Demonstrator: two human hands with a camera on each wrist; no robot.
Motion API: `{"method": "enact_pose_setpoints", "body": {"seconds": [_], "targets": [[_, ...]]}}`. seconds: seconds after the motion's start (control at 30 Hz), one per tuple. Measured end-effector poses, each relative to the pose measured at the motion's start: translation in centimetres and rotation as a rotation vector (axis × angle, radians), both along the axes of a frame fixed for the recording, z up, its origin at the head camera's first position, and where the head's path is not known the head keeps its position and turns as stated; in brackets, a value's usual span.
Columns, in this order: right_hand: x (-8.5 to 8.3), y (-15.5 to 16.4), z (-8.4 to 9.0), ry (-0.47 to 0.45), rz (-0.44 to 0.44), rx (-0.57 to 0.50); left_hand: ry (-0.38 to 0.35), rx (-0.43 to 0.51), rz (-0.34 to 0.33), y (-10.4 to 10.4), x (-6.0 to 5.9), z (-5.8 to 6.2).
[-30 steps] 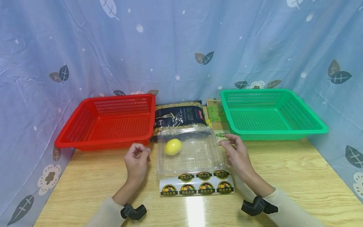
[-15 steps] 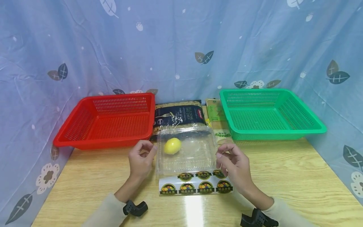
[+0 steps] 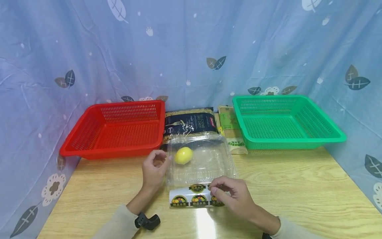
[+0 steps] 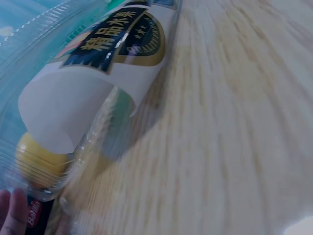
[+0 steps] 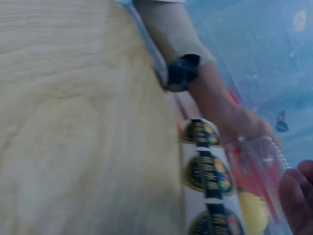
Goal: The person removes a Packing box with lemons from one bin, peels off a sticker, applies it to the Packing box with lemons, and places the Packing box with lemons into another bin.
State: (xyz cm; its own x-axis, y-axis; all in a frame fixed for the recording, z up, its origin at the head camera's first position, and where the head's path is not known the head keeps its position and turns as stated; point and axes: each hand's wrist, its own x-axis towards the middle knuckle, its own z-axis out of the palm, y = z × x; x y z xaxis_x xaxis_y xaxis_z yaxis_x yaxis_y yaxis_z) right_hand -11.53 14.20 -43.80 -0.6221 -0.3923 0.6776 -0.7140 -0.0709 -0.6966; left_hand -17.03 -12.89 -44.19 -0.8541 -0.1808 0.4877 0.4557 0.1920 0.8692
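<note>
Blue curtain (image 3: 179, 39) far, wood counter (image 3: 286, 182) near. Lemon (image 3: 183, 155) sits in clear plastic box (image 3: 210, 159), mid-counter. L hand (image 3: 153, 171) by box's left edge, R hand (image 3: 235, 197) at sticker sheet (image 3: 194, 196); fingers bent, can't tell if gripping. Prob. best: go slow, box steady.

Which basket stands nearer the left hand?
The red basket, just beyond the left hand; the green basket stands farther off, to the right.

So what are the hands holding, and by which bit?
No clear hold shows. The left hand is at the left edge of the clear plastic container; pinching can't be told. The right hand is over the fruit-sticker sheet, with no grip visible.
</note>
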Motion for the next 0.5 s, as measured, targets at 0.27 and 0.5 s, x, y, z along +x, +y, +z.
{"method": "enact_pose_setpoints", "body": {"seconds": [0.27, 0.5], "targets": [[-0.1, -0.4, -1.6, 0.151, 0.067, 0.184, -0.092, 0.037, -0.014, -0.4, -1.3, -2.1], [0.0, -0.5, -2.2, 0.087, 0.096, 0.241, -0.134, 0.121, -0.05, -0.4, -1.4, -2.6]]}}
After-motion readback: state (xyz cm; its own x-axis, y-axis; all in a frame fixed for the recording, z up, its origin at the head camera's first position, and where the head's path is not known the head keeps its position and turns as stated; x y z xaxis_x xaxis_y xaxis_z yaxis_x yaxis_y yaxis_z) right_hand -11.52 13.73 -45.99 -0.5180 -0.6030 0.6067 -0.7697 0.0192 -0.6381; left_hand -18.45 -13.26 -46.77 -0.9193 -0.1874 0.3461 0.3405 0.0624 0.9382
